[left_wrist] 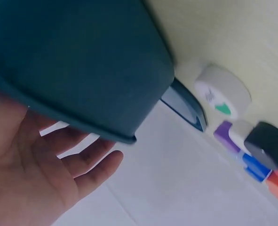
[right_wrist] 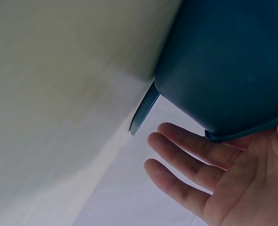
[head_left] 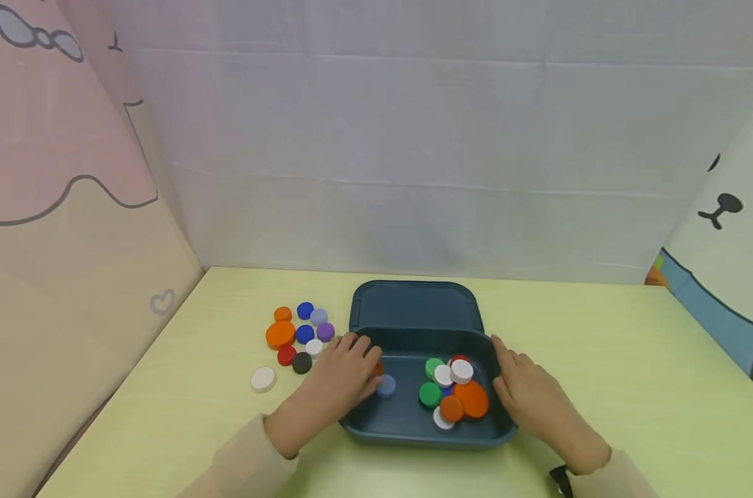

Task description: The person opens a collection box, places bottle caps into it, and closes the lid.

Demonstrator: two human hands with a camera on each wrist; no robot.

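Note:
A dark blue-green plastic box (head_left: 414,437) stands uncovered on the table, with a pile of green, white, red, blue and orange bottle caps (head_left: 451,408) inside on its right. My left hand (head_left: 342,373) reaches over the left rim, beside a light blue cap (head_left: 385,386) and a partly covered orange cap (head_left: 378,369). Its outer fingers (left_wrist: 89,162) spread loosely in the left wrist view; thumb and index tips are hidden there. On the right rim rests my right hand (head_left: 532,398), its fingers (right_wrist: 176,186) extended in the right wrist view.
Behind the box lies its matching lid (head_left: 414,304). Left of it several loose caps are grouped, among them a large orange cap (head_left: 280,335), a black cap (head_left: 302,362) and a white cap (head_left: 263,379). A pale cloth wall (head_left: 414,173) borders the table's back.

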